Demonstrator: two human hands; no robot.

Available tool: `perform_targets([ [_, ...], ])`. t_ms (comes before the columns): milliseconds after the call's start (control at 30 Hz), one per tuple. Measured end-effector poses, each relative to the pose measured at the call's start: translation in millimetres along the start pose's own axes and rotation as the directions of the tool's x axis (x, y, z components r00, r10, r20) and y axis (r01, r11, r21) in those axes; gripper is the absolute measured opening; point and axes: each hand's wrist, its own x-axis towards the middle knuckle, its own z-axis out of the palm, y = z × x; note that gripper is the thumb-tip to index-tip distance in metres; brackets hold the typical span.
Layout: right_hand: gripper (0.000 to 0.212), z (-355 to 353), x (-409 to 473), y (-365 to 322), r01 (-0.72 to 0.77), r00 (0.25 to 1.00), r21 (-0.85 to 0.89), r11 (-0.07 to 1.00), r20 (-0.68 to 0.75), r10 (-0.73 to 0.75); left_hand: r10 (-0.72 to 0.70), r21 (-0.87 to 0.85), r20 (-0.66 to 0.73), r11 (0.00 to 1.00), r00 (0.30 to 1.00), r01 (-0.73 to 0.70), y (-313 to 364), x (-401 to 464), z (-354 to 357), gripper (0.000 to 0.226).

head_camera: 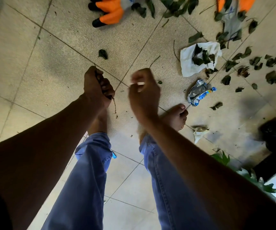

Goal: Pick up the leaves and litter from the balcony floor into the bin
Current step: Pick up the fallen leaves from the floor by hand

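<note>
My left hand [97, 87] grips a bunch of dark leaves and thin twigs [100, 80], and one stem hangs out below the fist. My right hand [144, 92] hovers beside it, blurred, with curled fingers. A thin twig [155, 60] ends at its top edge, and I cannot tell if the hand holds it. Many dark leaves [273, 77] are scattered over the tiled floor at upper right. A single leaf [102, 54] lies ahead of my left hand. A white plastic bag [186, 63] with leaves on it and a blue snack wrapper [198, 94] lie to the right.
An orange and black glove [110, 10] lies at the top, and a second glove [231, 22] sits among leaves at top right. My bare feet [177, 117] stand below my hands. A dark, blurred object [270, 130] sits at the right edge, with a green plant [223, 159] below it.
</note>
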Motion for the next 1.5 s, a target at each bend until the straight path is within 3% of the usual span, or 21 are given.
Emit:
perform_targets([
  [67,0.033,-16.0,25.2,41.9,-0.055,0.997,-0.247,0.967,-0.061,0.042,-0.032,0.047,0.036,0.998,0.999,0.030,3.2,4.2,-6.9,0.034],
  [133,0.035,-31.7,46.9,79.0,-0.095,0.995,-0.453,0.886,-0.035,0.089,-0.062,0.078,0.095,0.995,0.994,0.055,6.6,6.7,-15.0,0.033],
  [200,0.037,-40.1,63.5,101.6,-0.086,0.993,-0.550,0.830,0.024,0.120,-0.089,0.086,0.144,0.993,0.986,0.078,8.3,8.7,-22.0,0.033],
  [367,0.015,-34.5,88.3,111.1,0.080,0.981,-0.604,0.793,0.189,0.046,-0.137,0.086,0.198,0.989,0.971,0.122,8.2,12.6,-35.2,0.031],
  [467,0.011,-34.5,96.9,97.6,0.202,0.975,-0.602,0.773,0.199,-0.099,-0.154,0.086,0.209,0.987,0.966,0.138,8.0,14.7,-36.9,0.031],
  [533,0.011,-33.4,109.0,88.7,0.341,0.940,-0.661,0.668,0.223,-0.258,-0.175,0.095,0.211,0.983,0.962,0.158,8.1,17.2,-37.4,0.033],
  [633,0.015,-30.0,129.3,80.3,0.554,0.827,-0.672,0.492,0.376,-0.417,-0.204,0.111,0.199,0.976,0.959,0.185,9.7,21.3,-38.5,0.041],
  [767,0.027,-25.8,145.2,76.0,0.688,0.724,-0.668,0.283,0.606,-0.330,-0.210,0.110,0.179,0.975,0.961,0.193,13.9,20.9,-39.5,0.043],
  [1033,0.014,-22.3,152.2,75.1,0.666,0.740,-0.624,0.410,0.623,-0.254,-0.220,0.118,0.187,0.972,0.957,0.201,20.4,20.9,-45.6,0.039],
  [1167,0.012,-5.1,144.5,56.0,0.534,0.829,-0.549,0.643,0.489,-0.271,-0.210,0.114,0.182,0.975,0.961,0.192,27.2,20.7,-41.9,0.042],
  [1267,0.026,30.5,129.6,25.7,0.466,0.856,-0.408,0.785,0.433,-0.283,-0.182,0.101,0.169,0.981,0.969,0.167,35.5,21.3,-40.7,0.040],
  [1400,0.057,80.8,117.3,2.8,0.497,0.823,-0.394,0.773,0.496,-0.276,-0.154,0.078,0.130,0.986,0.979,0.144,44.2,20.9,-43.4,0.038],
  [1500,0.061,107.4,117.1,4.9,0.546,0.796,-0.430,0.719,0.533,-0.286,-0.150,0.064,0.122,0.988,0.981,0.143,52.1,20.4,-47.8,0.037],
])
